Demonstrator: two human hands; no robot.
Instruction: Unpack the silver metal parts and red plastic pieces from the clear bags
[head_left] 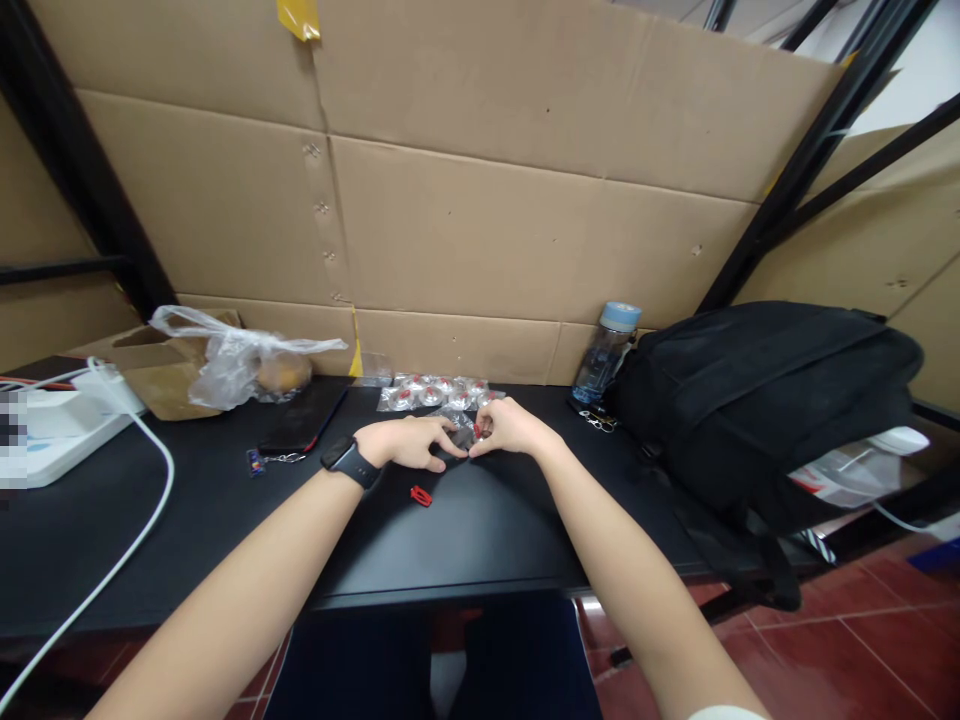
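Both my hands meet at the far middle of the black table [487, 540]. My left hand [409, 441], with a black watch on its wrist, pinches one side of a small clear plastic packet [463, 434] holding a red piece. My right hand [506, 428] pinches the packet's other side, fingers curled. Just behind the hands lies a row of several similar clear packets with red parts [435, 392]. A loose small red part [421, 495] rests on the table near my left wrist.
A black backpack [757, 400] fills the right side, with a blue-capped bottle [606, 352] and keys beside it. On the left are a phone [304, 420], a keychain [264, 460], a plastic bag on a cardboard box [240, 365], a white device [60, 425] and white cable [142, 520]. Cardboard walls stand behind.
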